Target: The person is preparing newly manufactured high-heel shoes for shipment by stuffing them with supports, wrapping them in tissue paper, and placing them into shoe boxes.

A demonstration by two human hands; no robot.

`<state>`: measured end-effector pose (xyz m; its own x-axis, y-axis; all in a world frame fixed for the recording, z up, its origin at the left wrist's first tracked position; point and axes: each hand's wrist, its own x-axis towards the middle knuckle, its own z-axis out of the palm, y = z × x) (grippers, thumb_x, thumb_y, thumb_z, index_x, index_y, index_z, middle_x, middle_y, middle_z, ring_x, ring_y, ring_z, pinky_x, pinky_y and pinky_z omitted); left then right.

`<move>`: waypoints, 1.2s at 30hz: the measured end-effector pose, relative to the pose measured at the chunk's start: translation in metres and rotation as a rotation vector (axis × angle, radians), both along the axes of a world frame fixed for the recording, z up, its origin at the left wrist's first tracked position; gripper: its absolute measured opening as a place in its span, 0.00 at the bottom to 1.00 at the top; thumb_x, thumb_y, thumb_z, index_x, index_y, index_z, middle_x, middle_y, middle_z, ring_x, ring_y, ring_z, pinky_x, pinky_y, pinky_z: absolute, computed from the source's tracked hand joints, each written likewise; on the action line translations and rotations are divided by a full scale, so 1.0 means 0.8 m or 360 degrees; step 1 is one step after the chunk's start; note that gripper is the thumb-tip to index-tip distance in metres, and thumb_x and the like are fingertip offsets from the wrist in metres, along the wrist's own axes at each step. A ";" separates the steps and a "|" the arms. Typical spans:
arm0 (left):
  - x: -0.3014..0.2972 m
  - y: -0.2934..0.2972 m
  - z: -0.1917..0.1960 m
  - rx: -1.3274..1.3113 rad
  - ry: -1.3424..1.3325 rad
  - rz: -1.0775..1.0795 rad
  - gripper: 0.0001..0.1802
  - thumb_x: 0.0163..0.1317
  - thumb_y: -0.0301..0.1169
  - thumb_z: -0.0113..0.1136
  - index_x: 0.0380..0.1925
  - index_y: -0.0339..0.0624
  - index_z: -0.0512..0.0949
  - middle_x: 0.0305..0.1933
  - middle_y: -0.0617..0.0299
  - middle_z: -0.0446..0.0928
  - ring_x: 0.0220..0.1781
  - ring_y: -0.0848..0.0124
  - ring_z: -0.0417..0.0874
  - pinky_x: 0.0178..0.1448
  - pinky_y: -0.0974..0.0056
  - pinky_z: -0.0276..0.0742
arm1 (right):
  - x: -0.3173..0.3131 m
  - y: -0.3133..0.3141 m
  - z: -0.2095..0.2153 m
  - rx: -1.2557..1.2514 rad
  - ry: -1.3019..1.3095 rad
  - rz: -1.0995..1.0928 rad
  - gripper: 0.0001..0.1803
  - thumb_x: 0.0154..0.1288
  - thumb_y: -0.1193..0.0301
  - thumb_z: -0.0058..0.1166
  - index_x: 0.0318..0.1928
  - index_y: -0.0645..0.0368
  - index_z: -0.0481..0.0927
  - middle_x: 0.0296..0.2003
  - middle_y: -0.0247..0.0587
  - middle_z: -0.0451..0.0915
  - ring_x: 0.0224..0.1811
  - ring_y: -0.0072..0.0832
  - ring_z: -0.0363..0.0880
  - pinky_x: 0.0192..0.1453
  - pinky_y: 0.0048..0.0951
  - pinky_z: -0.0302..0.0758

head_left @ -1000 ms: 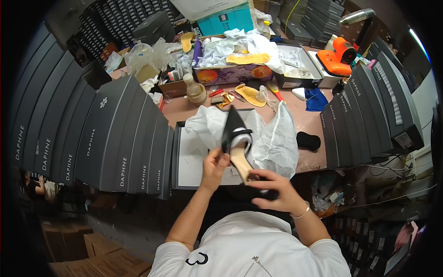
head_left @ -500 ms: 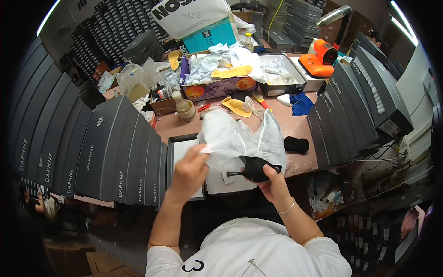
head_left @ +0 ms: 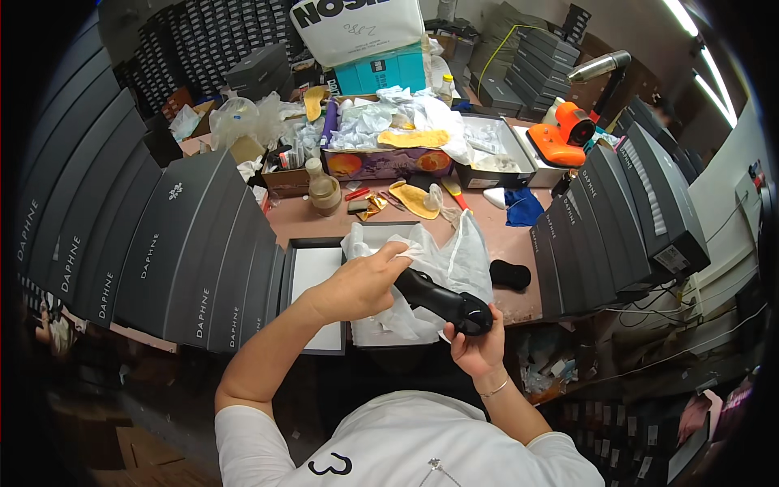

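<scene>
At the near edge of the table [head_left: 519,308], a black shoe [head_left: 442,300] slants over the open box [head_left: 381,333], its lower right end in the right hand [head_left: 477,345]. The right thumb and fingers grip that end from two sides. The left hand [head_left: 361,280] reaches across from the left, its fingertips pinching a fold of white paper [head_left: 466,260] just above the shoe's upper end; the paper spreads behind the shoe and into the box. A black pad [head_left: 510,276] lies right of the paper, near the table's right edge. Tall stacks of grey boxes [head_left: 199,252] line the left edge, with more along the right. Toward the far edge, a glass jar [head_left: 324,195], yellow insoles [head_left: 415,199] and a blue cloth [head_left: 523,208] lie before a purple carton [head_left: 389,165], while an orange machine [head_left: 560,138] sits near the far right corner
</scene>
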<state>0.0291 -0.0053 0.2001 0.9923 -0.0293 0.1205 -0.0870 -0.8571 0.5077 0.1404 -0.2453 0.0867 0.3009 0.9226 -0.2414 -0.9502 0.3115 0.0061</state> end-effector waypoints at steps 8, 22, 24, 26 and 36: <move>-0.007 -0.119 0.011 -0.0444 0.0064 -0.0547 0.28 0.52 0.21 0.56 0.56 0.34 0.66 0.62 0.41 0.63 0.51 0.48 0.77 0.53 0.56 0.76 | -0.049 0.041 -0.033 0.0267 -0.0883 -0.0316 0.24 0.65 0.63 0.51 0.59 0.61 0.71 0.56 0.47 0.75 0.62 0.40 0.70 0.68 0.41 0.64; -0.067 -0.118 -0.105 -0.0886 -0.1125 0.0974 0.54 0.53 0.52 0.68 0.70 0.41 0.47 0.71 0.48 0.51 0.68 0.58 0.62 0.61 0.53 0.71 | -0.031 0.079 0.027 -0.0050 -0.1632 -0.0006 0.32 0.67 0.56 0.50 0.66 0.58 0.61 0.61 0.44 0.69 0.65 0.37 0.65 0.68 0.44 0.63; -0.065 -0.088 -0.123 -0.3146 -0.0410 0.0822 0.47 0.57 0.52 0.66 0.68 0.41 0.54 0.68 0.57 0.59 0.68 0.62 0.62 0.65 0.56 0.66 | -0.046 0.115 0.033 0.0047 -0.2600 0.0029 0.34 0.67 0.55 0.50 0.67 0.57 0.60 0.62 0.44 0.68 0.66 0.36 0.64 0.68 0.44 0.63; -0.044 -0.073 -0.119 -0.3215 -0.0459 0.1225 0.36 0.58 0.41 0.67 0.63 0.43 0.63 0.59 0.62 0.70 0.61 0.64 0.70 0.66 0.54 0.68 | -0.044 0.142 0.039 0.0111 -0.3040 0.0082 0.35 0.67 0.54 0.50 0.68 0.57 0.58 0.63 0.44 0.67 0.67 0.36 0.63 0.68 0.45 0.62; 0.003 -0.074 -0.120 -0.0800 -0.1072 0.1013 0.36 0.53 0.21 0.66 0.61 0.38 0.60 0.59 0.49 0.67 0.57 0.61 0.73 0.60 0.62 0.72 | 0.005 0.100 0.017 0.0308 -0.1099 -0.0252 0.34 0.69 0.55 0.51 0.67 0.60 0.59 0.68 0.44 0.59 0.66 0.36 0.63 0.68 0.43 0.61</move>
<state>0.0317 -0.0644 0.1041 0.5307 0.6798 0.5061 -0.0911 -0.5480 0.8315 0.1441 -0.1653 0.1005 0.4585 0.8624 0.2145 -0.7011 0.4994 -0.5090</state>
